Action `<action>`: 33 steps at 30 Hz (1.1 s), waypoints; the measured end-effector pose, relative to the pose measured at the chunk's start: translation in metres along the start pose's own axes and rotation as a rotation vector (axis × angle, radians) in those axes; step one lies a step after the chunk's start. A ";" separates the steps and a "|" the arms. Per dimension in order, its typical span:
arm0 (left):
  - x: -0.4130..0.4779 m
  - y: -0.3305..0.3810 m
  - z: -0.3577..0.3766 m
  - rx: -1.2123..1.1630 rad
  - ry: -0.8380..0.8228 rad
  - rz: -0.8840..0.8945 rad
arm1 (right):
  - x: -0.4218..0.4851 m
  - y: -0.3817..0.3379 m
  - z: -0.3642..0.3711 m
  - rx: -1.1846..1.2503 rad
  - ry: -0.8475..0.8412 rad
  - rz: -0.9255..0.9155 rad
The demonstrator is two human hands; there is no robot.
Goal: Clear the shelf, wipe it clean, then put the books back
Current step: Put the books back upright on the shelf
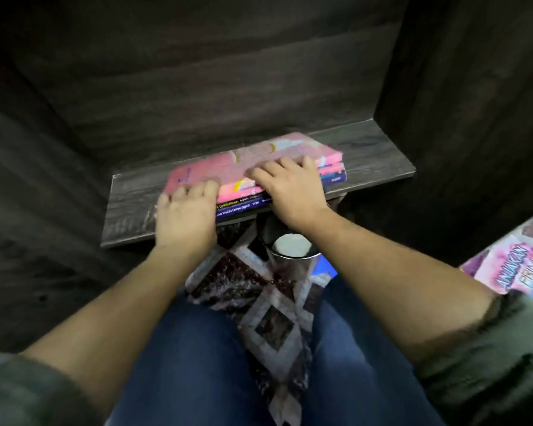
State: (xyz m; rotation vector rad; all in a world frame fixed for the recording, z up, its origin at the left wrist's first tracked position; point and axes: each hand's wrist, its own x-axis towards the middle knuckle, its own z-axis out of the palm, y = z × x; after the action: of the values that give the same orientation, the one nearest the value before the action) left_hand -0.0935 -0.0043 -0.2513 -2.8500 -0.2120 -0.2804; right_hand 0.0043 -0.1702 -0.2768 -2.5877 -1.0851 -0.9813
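A flat stack of books (283,149) lies on the dark grey wooden shelf (379,158); the top cover is pink, with a pink spine and a dark blue spine below it. My left hand (185,216) grips the stack's near left corner, fingers curled over the top cover. My right hand (290,189) holds the stack's near edge towards the right, fingers lying over the pink cover. The stack's near edge overhangs the shelf's front a little.
Dark wood panels wall in the shelf at the back and on both sides. Below the shelf stands a metal cup (293,253) with something white inside, on a patterned tile floor (268,305). A pink book (517,265) lies at the right. My knees in blue jeans fill the foreground.
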 end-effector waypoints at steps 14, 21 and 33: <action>0.031 -0.021 0.074 -0.285 -0.109 0.099 | -0.018 0.039 0.047 0.078 -0.609 0.032; 0.030 -0.015 0.086 -0.287 0.008 0.060 | -0.019 0.042 0.059 0.026 -0.464 0.022; 0.039 -0.011 0.077 -0.294 -0.196 0.036 | -0.032 0.045 0.060 0.072 -0.305 0.017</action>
State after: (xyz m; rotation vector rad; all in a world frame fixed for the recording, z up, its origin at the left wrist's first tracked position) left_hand -0.0448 0.0321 -0.3132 -3.1707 -0.1688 -0.0248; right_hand 0.0493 -0.1983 -0.3386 -2.7412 -1.1378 -0.5420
